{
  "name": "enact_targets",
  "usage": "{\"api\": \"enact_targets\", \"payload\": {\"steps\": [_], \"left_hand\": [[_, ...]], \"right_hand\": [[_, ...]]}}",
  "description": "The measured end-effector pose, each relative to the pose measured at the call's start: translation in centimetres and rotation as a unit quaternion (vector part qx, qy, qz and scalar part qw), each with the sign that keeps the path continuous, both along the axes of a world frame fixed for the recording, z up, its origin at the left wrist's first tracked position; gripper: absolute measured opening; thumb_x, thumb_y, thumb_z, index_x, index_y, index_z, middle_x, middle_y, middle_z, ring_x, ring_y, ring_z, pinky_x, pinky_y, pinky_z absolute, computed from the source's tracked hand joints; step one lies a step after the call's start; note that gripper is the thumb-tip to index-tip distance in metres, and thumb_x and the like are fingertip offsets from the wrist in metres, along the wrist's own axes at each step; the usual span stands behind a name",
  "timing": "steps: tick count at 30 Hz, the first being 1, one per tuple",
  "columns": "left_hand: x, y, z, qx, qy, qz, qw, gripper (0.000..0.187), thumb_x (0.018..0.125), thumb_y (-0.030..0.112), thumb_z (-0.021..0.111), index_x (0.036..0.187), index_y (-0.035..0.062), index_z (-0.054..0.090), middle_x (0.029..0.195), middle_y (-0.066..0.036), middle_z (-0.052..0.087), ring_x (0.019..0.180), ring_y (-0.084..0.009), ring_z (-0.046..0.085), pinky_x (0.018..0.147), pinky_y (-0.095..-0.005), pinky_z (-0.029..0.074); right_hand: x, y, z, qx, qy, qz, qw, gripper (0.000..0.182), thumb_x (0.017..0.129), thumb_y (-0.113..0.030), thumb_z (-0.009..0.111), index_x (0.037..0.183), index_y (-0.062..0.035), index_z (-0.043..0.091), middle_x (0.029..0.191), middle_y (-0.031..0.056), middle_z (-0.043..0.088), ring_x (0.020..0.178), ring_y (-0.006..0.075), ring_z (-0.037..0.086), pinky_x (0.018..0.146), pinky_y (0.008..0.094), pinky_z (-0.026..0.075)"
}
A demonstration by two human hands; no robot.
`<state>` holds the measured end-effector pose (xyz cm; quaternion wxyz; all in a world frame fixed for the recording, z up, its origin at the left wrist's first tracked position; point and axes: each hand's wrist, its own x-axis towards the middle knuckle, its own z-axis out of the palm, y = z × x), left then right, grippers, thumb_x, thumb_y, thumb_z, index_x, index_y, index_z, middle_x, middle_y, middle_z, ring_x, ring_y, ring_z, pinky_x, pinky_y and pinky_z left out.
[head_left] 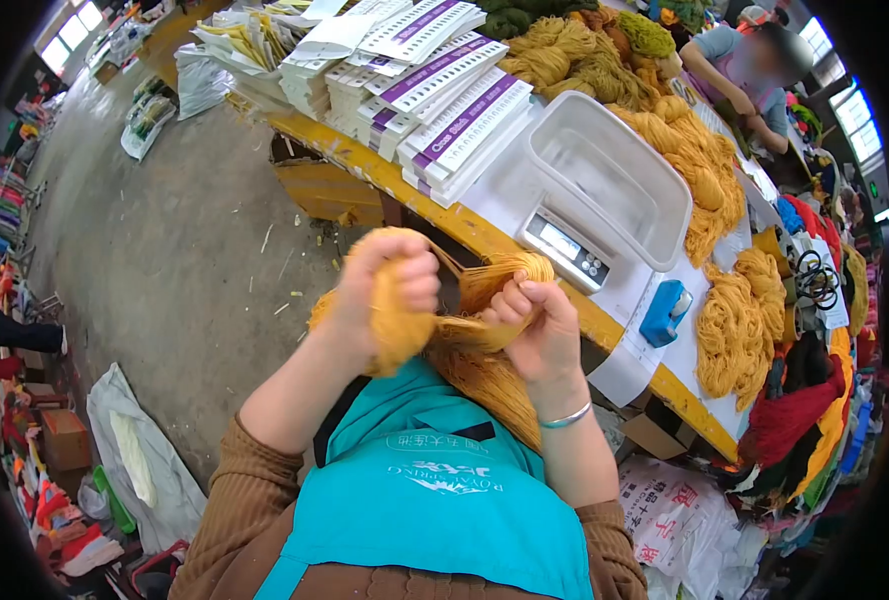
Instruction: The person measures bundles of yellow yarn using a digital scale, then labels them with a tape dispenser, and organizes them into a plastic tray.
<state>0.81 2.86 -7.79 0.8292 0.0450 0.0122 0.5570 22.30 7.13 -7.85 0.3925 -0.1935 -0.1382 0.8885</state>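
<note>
person in a teal apron (435, 530), standing at the table's yellow front edge (485, 228). left hand (405, 275) closed in a fist round mustard yarn (485, 378), blurred. right hand (540, 320) gripping a loop of the same, thumb uppermost. yarn stretched between the two, the rest hanging over the apron. nearest the right hand, just inside that edge: a scale (563, 250), display lit; pale tub (610, 180) behind it. blue dispenser (667, 312) farther right along the edge.
</note>
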Motion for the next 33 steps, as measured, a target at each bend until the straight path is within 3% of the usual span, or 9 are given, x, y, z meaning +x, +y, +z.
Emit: {"api": "enact_targets", "payload": {"steps": [6, 12, 15, 16, 19, 22, 23, 27, 33], "left_hand": [[-12.6, -4.8, 4.4, 0.252, -0.009, 0.278, 0.927, 0.072, 0.098, 0.027, 0.058, 0.154, 0.0058, 0.018, 0.064, 0.005, 0.045, 0.047, -0.0025, 0.037, 0.044, -0.0204, 0.033], [-29.6, -19.4, 8.6, 0.248, 0.207, 0.484, 0.813, 0.022, 0.092, 0.015, 0.058, 0.071, 0.0136, 0.050, 0.072, 0.001, 0.050, 0.064, -0.0083, 0.048, 0.061, -0.0257, 0.040], [-34.8, -25.3, 8.9, 0.023, 0.372, 0.722, 0.582, 0.025, 0.097, 0.027, 0.052, 0.082, 0.0088, 0.059, 0.085, -0.006, 0.057, 0.082, -0.0150, 0.055, 0.074, -0.0303, 0.047], [-34.7, -25.0, 8.9, -0.171, 0.542, 0.754, 0.330, 0.035, 0.098, 0.035, 0.049, 0.098, 0.0035, 0.064, 0.098, -0.006, 0.061, 0.093, -0.0193, 0.058, 0.088, -0.0318, 0.047], [-35.7, -24.9, 7.5, -0.210, 0.693, 0.689, 0.021, 0.039, 0.099, 0.030, 0.050, 0.116, -0.0026, 0.063, 0.124, -0.011, 0.059, 0.114, -0.0217, 0.055, 0.098, -0.0362, 0.044], [-32.6, -23.4, 6.4, -0.103, 0.739, 0.654, 0.128, 0.041, 0.099, 0.028, 0.053, 0.125, -0.0030, 0.058, 0.128, -0.011, 0.057, 0.109, -0.0229, 0.060, 0.093, -0.0355, 0.048], [-30.6, -22.7, 6.8, -0.059, 0.615, 0.641, 0.455, 0.053, 0.096, 0.023, 0.059, 0.142, 0.0006, 0.043, 0.125, -0.009, 0.059, 0.097, -0.0186, 0.064, 0.082, -0.0323, 0.052], [-17.3, -16.3, 7.6, 0.284, 0.277, 0.361, 0.844, 0.081, 0.094, 0.023, 0.064, 0.155, 0.0132, 0.012, 0.108, -0.009, 0.062, 0.051, -0.0064, 0.056, 0.051, -0.0214, 0.046], [-5.5, -10.4, 3.3, 0.204, 0.426, 0.197, 0.859, 0.035, 0.099, 0.024, 0.052, 0.128, 0.0061, 0.054, 0.129, -0.023, 0.056, 0.053, -0.0130, 0.063, 0.049, -0.0216, 0.047]], "right_hand": [[4.5, 2.8, 2.9, 0.182, -0.348, 0.010, 0.920, 0.018, 0.080, -0.002, 0.069, 0.094, -0.0035, 0.058, 0.069, -0.0050, 0.048, 0.052, 0.0033, 0.038, 0.046, 0.0197, 0.029], [8.2, 4.0, 2.6, 0.257, -0.471, 0.011, 0.844, 0.015, 0.089, -0.008, 0.060, 0.099, 0.0008, 0.067, 0.075, -0.0044, 0.058, 0.056, 0.0022, 0.044, 0.048, 0.0195, 0.034], [8.4, 4.4, 1.5, 0.323, -0.498, -0.023, 0.805, 0.016, 0.089, -0.008, 0.059, 0.100, 0.0025, 0.066, 0.077, -0.0021, 0.061, 0.065, 0.0067, 0.053, 0.056, 0.0226, 0.042], [8.5, 4.6, 0.8, 0.393, -0.533, -0.039, 0.749, 0.017, 0.089, -0.007, 0.059, 0.102, 0.0019, 0.066, 0.077, 0.0017, 0.064, 0.068, 0.0103, 0.056, 0.061, 0.0252, 0.045], [7.8, 4.5, 0.9, 0.478, -0.594, -0.052, 0.645, 0.017, 0.086, -0.006, 0.060, 0.101, -0.0007, 0.065, 0.078, 0.0098, 0.066, 0.071, 0.0197, 0.061, 0.065, 0.0312, 0.049], [6.9, 4.1, 1.0, 0.543, -0.642, -0.028, 0.541, 0.013, 0.083, -0.007, 0.061, 0.096, -0.0037, 0.064, 0.079, 0.0163, 0.065, 0.072, 0.0306, 0.063, 0.065, 0.0371, 0.050], [6.4, 3.9, 1.1, 0.588, -0.655, -0.004, 0.475, 0.011, 0.082, -0.008, 0.062, 0.093, -0.0046, 0.063, 0.080, 0.0182, 0.064, 0.074, 0.0358, 0.063, 0.066, 0.0397, 0.051], [3.3, 2.6, 3.9, 0.668, -0.541, 0.089, 0.504, 0.011, 0.080, -0.011, 0.062, 0.090, -0.0087, 0.062, 0.075, 0.0170, 0.063, 0.076, 0.0376, 0.063, 0.065, 0.0436, 0.051], [0.0, -0.3, 4.0, 0.758, -0.588, 0.153, 0.239, 0.007, 0.079, -0.013, 0.061, 0.078, -0.0062, 0.062, 0.070, 0.0107, 0.067, 0.067, 0.0266, 0.069, 0.055, 0.0387, 0.054]]}}
